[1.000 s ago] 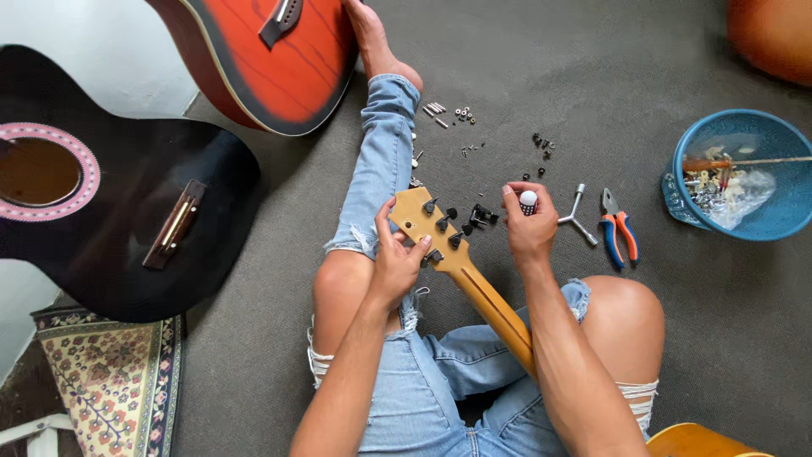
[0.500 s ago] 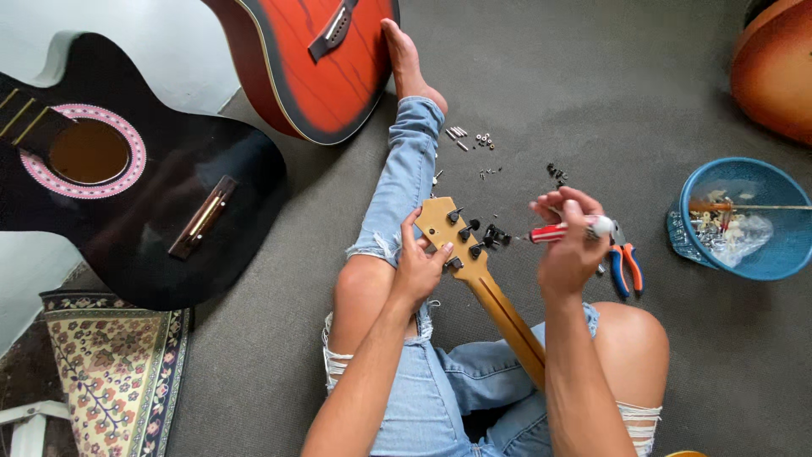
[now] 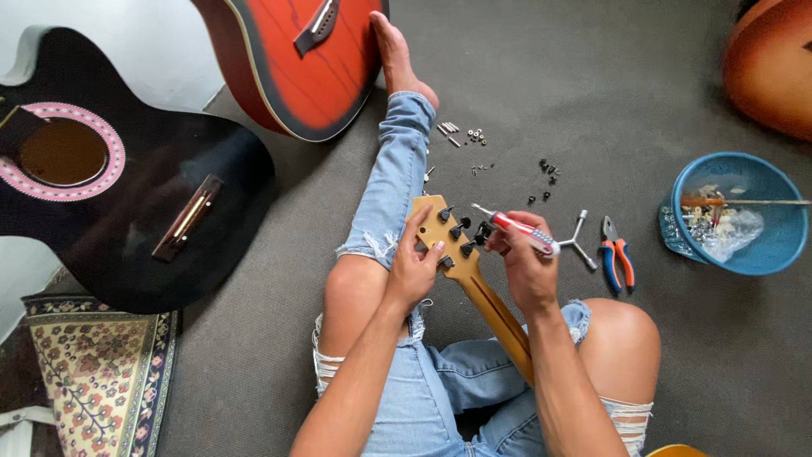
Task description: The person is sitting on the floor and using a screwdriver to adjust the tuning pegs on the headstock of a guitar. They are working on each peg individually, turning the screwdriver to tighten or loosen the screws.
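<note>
A home floor used as a guitar repair spot: grey carpet (image 3: 254, 372), patterned rug (image 3: 93, 372), guitar bodies (image 3: 127, 195), scattered screws (image 3: 469, 140), pliers (image 3: 617, 258).

- Single head-worn view, looking steeply down over the seated person's lap.
- Close range: forearms enter from bottom edge, headstock (image 3: 448, 237) near frame centre.
- Frame top faces forward along floor (image 3: 592, 76).
- No second view, no overlap.

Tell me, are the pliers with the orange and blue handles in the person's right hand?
No, the pliers lie on the grey floor beside the right hand, which holds a red-handled screwdriver.
</note>
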